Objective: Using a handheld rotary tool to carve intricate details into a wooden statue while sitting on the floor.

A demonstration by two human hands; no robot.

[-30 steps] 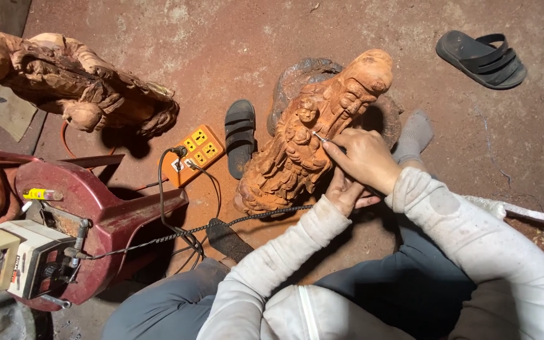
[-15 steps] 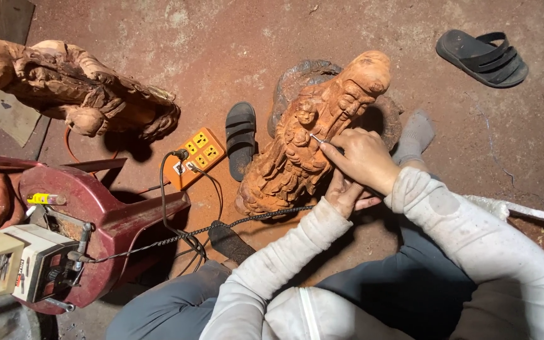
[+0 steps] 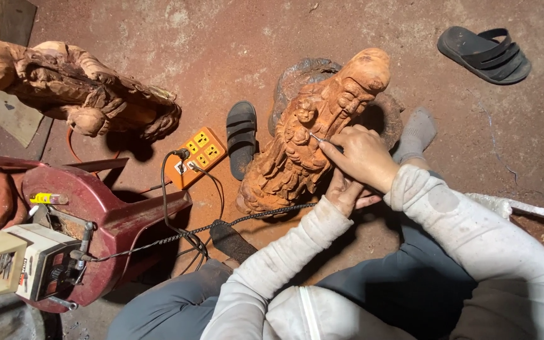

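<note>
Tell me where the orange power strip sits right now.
In the head view, the orange power strip lies on the floor left of centre, beside the near black sandal and left of the carved wooden statue.

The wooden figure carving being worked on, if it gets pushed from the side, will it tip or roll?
The wooden figure carving is tall, narrow and leaning, so it probably tips easily; the left hand steadies it from below. It looks like solid wood, likely heavy and stiff. Its bumpy relief should stop it rolling far.
</note>
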